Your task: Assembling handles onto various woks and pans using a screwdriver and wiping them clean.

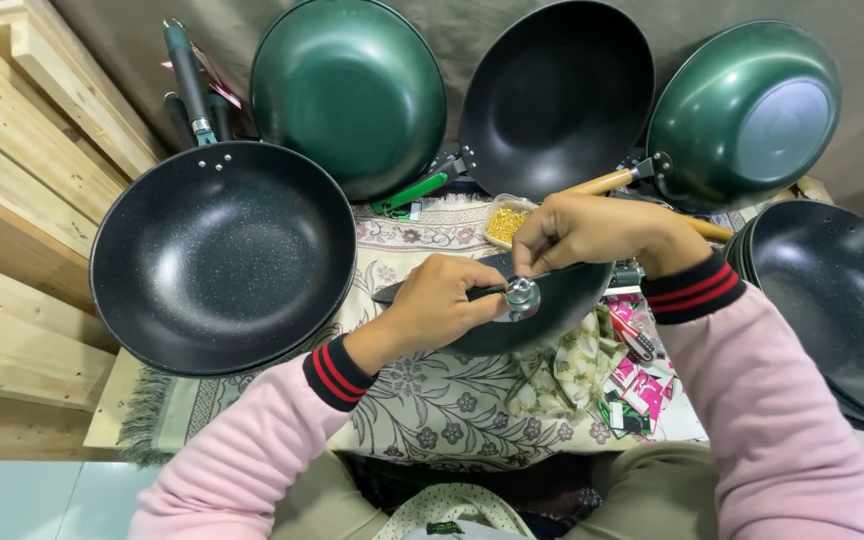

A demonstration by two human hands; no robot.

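Observation:
My left hand (439, 308) grips a dark pan handle (485, 293) with a shiny metal fitting (522, 296) at its end. My right hand (592, 232) is closed just above, fingertips pinched at that fitting and the rim of a small black pan (552, 315) lying under both hands. The pan rests on a patterned cloth (432, 390). What my right fingers pinch is too small to tell.
A large black speckled wok (222, 255) sits left. Green woks (350, 90) (747, 115) and a black wok (557, 95) lean at the back. Stacked black pans (842, 300) stand right. A bag of gold screws (505, 222), pink packets (637, 385) and wooden planks (12, 150) surround.

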